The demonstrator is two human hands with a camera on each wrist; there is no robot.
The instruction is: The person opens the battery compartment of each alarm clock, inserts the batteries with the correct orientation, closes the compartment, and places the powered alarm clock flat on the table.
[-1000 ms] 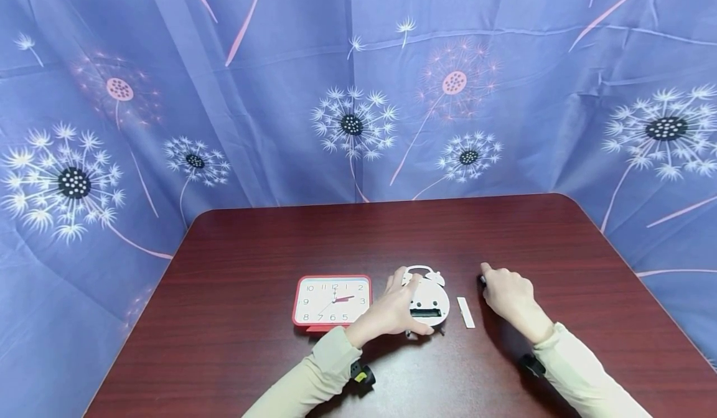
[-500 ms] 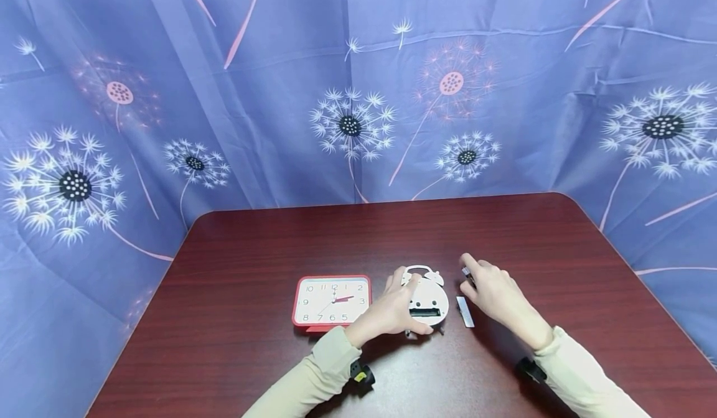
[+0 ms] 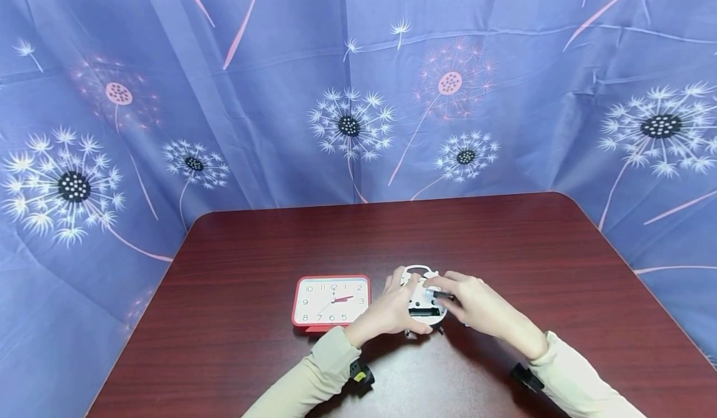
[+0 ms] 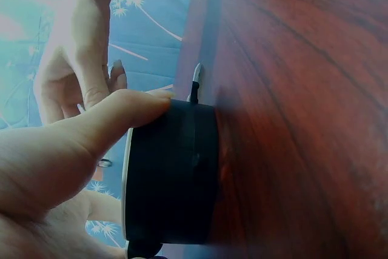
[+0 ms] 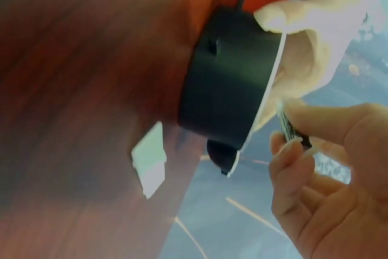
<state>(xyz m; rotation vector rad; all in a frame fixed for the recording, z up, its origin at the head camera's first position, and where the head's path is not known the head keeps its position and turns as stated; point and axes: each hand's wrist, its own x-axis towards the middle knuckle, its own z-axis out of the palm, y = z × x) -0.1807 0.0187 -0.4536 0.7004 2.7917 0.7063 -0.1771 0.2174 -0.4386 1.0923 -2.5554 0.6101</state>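
A round alarm clock (image 3: 421,297) with a white back, black sides and a white handle lies back up on the table. Its long battery slot (image 3: 424,312) is uncovered. My left hand (image 3: 389,312) grips the clock across its left side, with the thumb on the near rim. Over the right part of the clock back, my right hand (image 3: 484,306) pinches a small dark battery (image 5: 288,127) with a silvery end between thumb and fingers. In the right wrist view, a thin white battery cover (image 5: 150,157) lies on the table beside the clock; in the head view my right hand mostly hides it.
A red rectangular clock (image 3: 332,301) with a white dial stands just left of my left hand. The dark red wooden table (image 3: 252,244) reaches back to a blue dandelion-print curtain (image 3: 269,125).
My right hand has come left from the table beyond the white cover, bringing the battery over the clock back. My left hand and both clocks stay in place.
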